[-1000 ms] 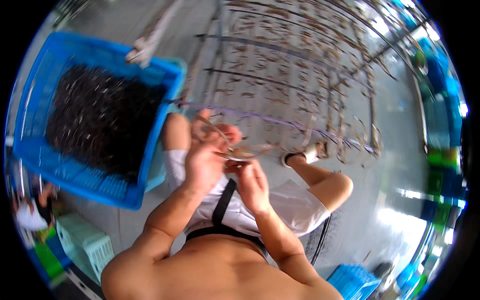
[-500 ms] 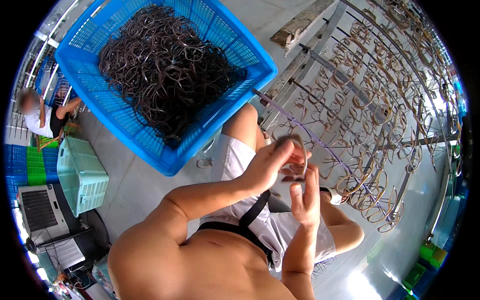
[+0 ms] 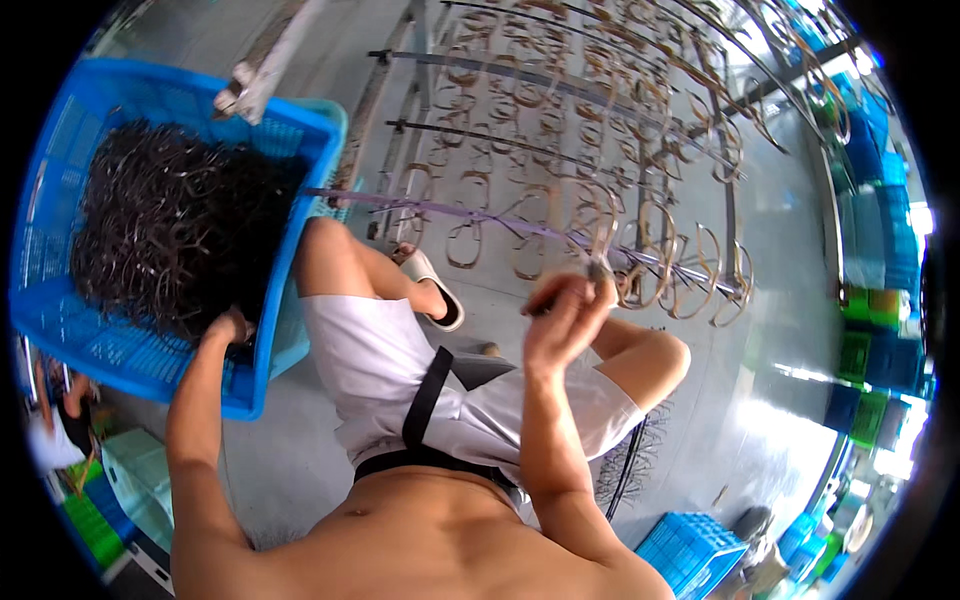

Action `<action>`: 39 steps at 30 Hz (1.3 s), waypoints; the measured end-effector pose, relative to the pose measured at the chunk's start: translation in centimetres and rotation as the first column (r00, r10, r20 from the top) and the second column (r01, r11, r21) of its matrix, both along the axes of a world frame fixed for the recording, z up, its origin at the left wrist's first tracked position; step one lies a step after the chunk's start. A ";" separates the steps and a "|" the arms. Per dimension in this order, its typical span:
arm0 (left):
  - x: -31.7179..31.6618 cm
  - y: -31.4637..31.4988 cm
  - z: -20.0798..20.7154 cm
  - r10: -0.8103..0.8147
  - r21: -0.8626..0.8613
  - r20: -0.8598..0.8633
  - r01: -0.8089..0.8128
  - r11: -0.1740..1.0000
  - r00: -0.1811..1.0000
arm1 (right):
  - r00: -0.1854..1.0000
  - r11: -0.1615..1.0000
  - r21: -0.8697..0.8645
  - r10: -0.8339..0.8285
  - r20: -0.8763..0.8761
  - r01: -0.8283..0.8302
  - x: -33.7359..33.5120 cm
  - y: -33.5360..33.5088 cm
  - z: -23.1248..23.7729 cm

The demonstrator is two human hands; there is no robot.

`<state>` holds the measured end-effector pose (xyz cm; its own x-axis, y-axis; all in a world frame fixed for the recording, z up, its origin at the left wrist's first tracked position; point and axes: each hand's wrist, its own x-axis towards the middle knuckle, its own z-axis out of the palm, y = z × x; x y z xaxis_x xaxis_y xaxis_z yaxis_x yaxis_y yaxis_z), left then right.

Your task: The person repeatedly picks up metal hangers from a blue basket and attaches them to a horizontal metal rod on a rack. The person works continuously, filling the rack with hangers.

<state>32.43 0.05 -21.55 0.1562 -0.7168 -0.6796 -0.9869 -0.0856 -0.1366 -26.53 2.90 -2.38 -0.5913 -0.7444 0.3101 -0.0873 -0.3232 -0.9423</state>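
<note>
My left hand (image 3: 230, 327) reaches into the blue basket (image 3: 262, 345) at the near right corner, by a heap of dark, thin looped pieces (image 3: 185, 225). Its fingertips are hidden in shadow there. Over my right thigh, my right hand (image 3: 566, 318) is closed, thumb and fingers pinched at the lower end of a thin brownish looped frame (image 3: 604, 225). That frame stands up beside a purple rod (image 3: 480, 213); whether it touches the rod I cannot tell. Several similar looped frames (image 3: 655, 255) hang along the rod's right part.
A metal rack (image 3: 560, 88) with rows of hanging looped frames fills the far middle. A worn beam (image 3: 265, 60) juts over the basket's far edge. A smaller blue crate (image 3: 690, 550) stands near right. Another person (image 3: 62, 435) sits at the far left.
My hands, together on small pieces before, are now apart: the left has gone into the basket, the right toward the purple rod. The view has turned, shifting basket and rack left.
</note>
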 end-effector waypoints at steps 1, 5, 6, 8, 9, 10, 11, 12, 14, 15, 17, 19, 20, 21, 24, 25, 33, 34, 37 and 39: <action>-1.2 -0.6 -0.8 0.055 0.022 0.050 -0.056 0.998 0.997 | 1.000 0.999 0.035 0.023 -0.021 -0.022 -0.1 -0.4 -0.6; -6.5 -1.4 5.0 0.130 -0.098 0.097 -0.120 0.988 0.987 | 0.992 0.979 0.180 -0.078 -0.098 0.095 1.6 -1.3 -2.0; -6.6 -1.3 6.1 0.139 -0.172 0.093 -0.122 0.977 0.986 | 0.989 0.970 0.214 -0.097 -0.115 0.120 1.7 -1.5 -1.8; -7.6 -1.6 10.4 0.131 -0.351 -0.077 -0.150 0.924 0.988 | 0.981 0.967 0.222 -0.090 -0.169 0.127 2.1 -1.6 -1.8; -7.0 -2.8 11.0 0.124 -0.397 0.011 -0.109 0.911 0.992 | 0.976 0.965 0.228 -0.087 -0.199 0.133 2.2 -1.7 -1.9; -8.2 -3.4 13.2 0.185 -0.503 -0.041 -0.181 0.845 0.982 | 0.974 0.963 0.238 -0.073 -0.215 0.125 2.8 -1.7 -1.9; -9.4 -3.9 15.6 0.241 -0.600 -0.104 -0.254 0.759 0.965 | 0.982 0.958 0.268 -0.056 -0.181 0.104 3.4 -1.8 -2.0; -9.4 -4.6 16.6 0.269 -0.605 -0.253 -0.369 0.705 0.929 | 0.987 0.967 0.238 -0.052 -0.155 0.089 3.6 -2.0 -2.4; -11.9 -5.4 20.0 0.386 -0.461 -0.570 -0.671 0.581 0.726 | 0.994 0.980 0.188 -0.048 -0.102 0.066 4.0 -2.3 -2.9; -11.2 -5.8 19.5 0.342 -0.352 -0.749 -0.778 0.520 0.568 | 0.996 0.985 0.166 -0.043 -0.074 0.055 4.2 -2.5 -2.8; -13.1 -5.6 21.8 0.301 -0.342 -0.798 -0.803 0.487 0.523 | 0.998 0.990 0.134 -0.033 -0.045 0.039 4.4 -2.7 -2.9; -13.7 -5.4 21.7 0.291 -0.233 -0.882 -0.881 0.411 0.369 | 0.998 0.992 0.119 -0.028 -0.048 0.033 4.5 -2.9 -3.1; -13.8 -5.3 21.6 0.281 -0.171 -0.916 -0.912 0.373 0.287 | 0.998 0.993 0.104 -0.044 -0.043 0.048 4.6 -3.0 -3.1; -13.7 -5.1 21.0 0.260 -0.170 -0.923 -0.906 0.387 0.284 | 0.997 0.994 0.088 -0.059 -0.039 0.063 4.9 -3.1 -3.1; -15.1 -4.3 20.1 0.244 -0.288 -0.863 -0.826 0.484 0.443 | 0.996 0.994 0.055 -0.090 -0.007 0.090 5.6 -3.7 -3.0; -16.1 -4.0 20.2 0.223 -0.405 -0.794 -0.766 0.500 0.565 | 0.996 0.995 0.048 -0.093 0.010 0.092 5.8 -3.9 -2.9; -17.4 -2.5 16.5 -0.037 -0.147 -0.989 -0.959 0.244 0.142 | 0.992 0.989 0.072 -0.126 -0.015 0.127 6.4 -4.2 -2.4; -17.6 -2.5 16.4 -0.068 -0.142 -0.989 -0.966 0.215 0.130 | 0.993 0.988 0.103 -0.109 -0.049 0.113 6.2 -4.0 -2.4; -16.8 -2.9 15.7 -0.137 -0.106 -0.986 -0.991 0.086 0.093 | 0.992 0.991 0.111 -0.065 -0.106 0.077 6.3 -4.0 -2.6; -16.4 -3.3 16.7 -0.173 -0.074 -0.983 -0.997 0.028 0.068 | 0.993 0.991 0.114 -0.051 -0.110 0.063 6.5 -4.0 -2.7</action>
